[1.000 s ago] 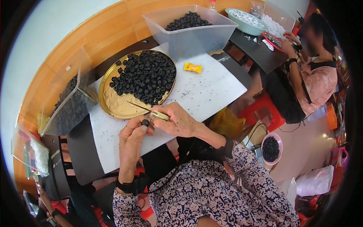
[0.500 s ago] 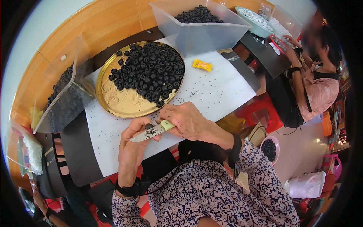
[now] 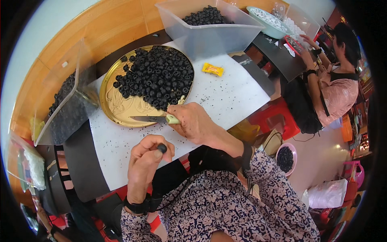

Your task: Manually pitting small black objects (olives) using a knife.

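My left hand (image 3: pixel 144 162) is closed, pinching a small round black piece (image 3: pixel 162 148) between thumb and fingers, just off the near edge of the gold tray. My right hand (image 3: pixel 196 123) grips a knife by its pale green handle (image 3: pixel 173 119). The knife's blade (image 3: pixel 147 119) points left over the tray's near rim. On the oval gold tray (image 3: pixel 117 104) lies a heap of black round pieces (image 3: pixel 155 74), many with a hole in the top. Dark crumbs dot the white sheet (image 3: pixel 219 99) under the tray.
A clear bin (image 3: pixel 217 38) of black pieces stands behind the tray, and another bin (image 3: pixel 74 99) is at left. A yellow wrapped packet (image 3: pixel 213 69) lies on the sheet. At right, a person (image 3: pixel 336 88) works over a red tray (image 3: pixel 294 45). A pink bucket (image 3: pixel 294 161) stands on the floor.
My hands have drawn apart. The knife, which was against the black piece with crumbs on its blade, has moved up to the tray's rim; my left hand has dropped slightly, still holding the piece.
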